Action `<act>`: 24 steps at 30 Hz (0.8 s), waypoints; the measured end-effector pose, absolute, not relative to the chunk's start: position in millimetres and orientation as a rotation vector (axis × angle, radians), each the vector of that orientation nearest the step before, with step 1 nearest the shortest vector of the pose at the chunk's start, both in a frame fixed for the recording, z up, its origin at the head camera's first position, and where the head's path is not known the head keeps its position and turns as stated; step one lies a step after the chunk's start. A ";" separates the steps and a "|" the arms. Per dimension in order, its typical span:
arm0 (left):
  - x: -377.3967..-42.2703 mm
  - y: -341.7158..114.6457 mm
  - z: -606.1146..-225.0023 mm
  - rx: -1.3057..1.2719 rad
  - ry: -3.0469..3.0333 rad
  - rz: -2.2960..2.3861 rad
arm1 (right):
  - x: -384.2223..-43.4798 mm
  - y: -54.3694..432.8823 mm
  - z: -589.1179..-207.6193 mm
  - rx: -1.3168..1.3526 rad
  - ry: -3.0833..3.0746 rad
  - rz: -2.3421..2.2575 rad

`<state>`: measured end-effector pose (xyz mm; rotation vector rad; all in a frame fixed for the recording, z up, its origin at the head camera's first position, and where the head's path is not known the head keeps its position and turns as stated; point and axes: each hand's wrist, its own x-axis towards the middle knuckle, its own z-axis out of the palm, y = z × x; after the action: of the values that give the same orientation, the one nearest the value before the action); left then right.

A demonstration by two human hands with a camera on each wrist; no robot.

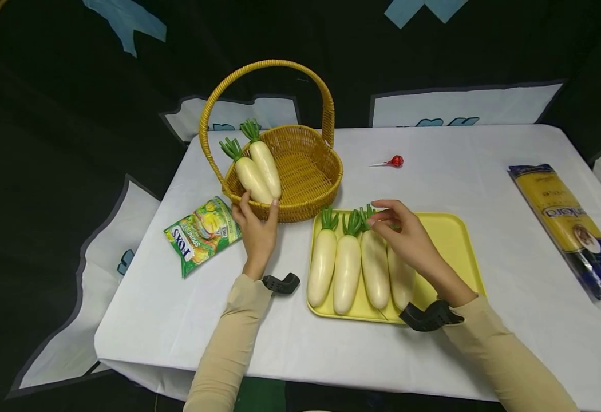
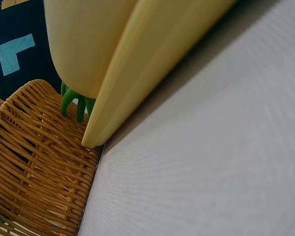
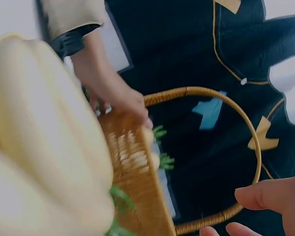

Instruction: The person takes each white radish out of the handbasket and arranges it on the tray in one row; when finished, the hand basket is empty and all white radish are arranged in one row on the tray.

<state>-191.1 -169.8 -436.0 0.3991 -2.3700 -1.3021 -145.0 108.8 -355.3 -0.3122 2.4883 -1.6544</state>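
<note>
The wicker basket (image 1: 305, 200) with a tall handle holds two white radishes (image 1: 264, 166) with green tops, leaning at its left side. My left hand (image 1: 259, 232) holds the basket's front rim, thumb and forefinger over the edge just beside those radishes. Several more white radishes (image 1: 347, 274) lie side by side on the yellow tray (image 1: 450, 246). Above the leafy tops of the right-hand ones hovers my right hand (image 1: 400, 232), partly covering them. Its thumb (image 3: 265, 194) and fingers are apart with nothing between them. The left wrist view shows the tray's edge (image 2: 137, 83) close to the basket.
Left of the basket lies a green snack packet (image 1: 202, 234). A red lollipop (image 1: 395, 161) rests behind the tray, and a blue and yellow packet (image 1: 570, 229) lies at the far right. Dark curtains hang behind the white-covered table (image 1: 151, 320).
</note>
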 end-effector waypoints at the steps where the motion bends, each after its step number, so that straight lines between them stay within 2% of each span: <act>1: -190.7 -170.0 -435.9 0.400 -2.373 -1.304 | -147.9 103.8 -352.5 -0.326 2.468 -1.668; 14: -191.2 -171.2 -436.2 0.439 -2.385 -1.268 | -210.5 22.6 -309.4 -0.478 2.446 -1.643; 24: -193.1 -170.2 -436.6 0.453 -2.392 -1.273 | -260.4 -32.6 -318.7 -0.475 2.407 -1.421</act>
<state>-193.1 -170.2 -436.6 0.4526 -2.3922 -1.2732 -260.4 -32.6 -318.7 -0.4753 2.4067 -1.4212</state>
